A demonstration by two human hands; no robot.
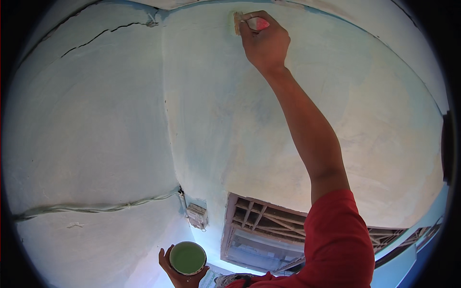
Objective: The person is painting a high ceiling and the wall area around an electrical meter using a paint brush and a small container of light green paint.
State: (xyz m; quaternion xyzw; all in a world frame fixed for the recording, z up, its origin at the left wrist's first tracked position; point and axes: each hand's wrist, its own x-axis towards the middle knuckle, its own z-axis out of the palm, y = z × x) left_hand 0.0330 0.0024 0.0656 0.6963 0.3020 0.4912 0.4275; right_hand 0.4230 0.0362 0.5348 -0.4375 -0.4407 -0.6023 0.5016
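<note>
High on the pale blue wall (211, 105), my right hand (269, 43) grips a paintbrush (259, 24) with a reddish-pink and white handle. Its flat, yellowish bristle end is against the wall, near the top edge, and a faint greenish patch shows around it. Low down, my left hand (185, 280) holds a round tub of green paint (188, 258), with fingers curled about its side. The tub's rim is light coloured, and the green fills most of what I see inside.
A crack (91, 41) runs across the upper left wall. Twisted cables (96, 209) lead along the wall to the corner, above a small electrical box (197, 216). Beneath my raised right arm is a wooden-framed window (264, 245) with a lattice vent (261, 215).
</note>
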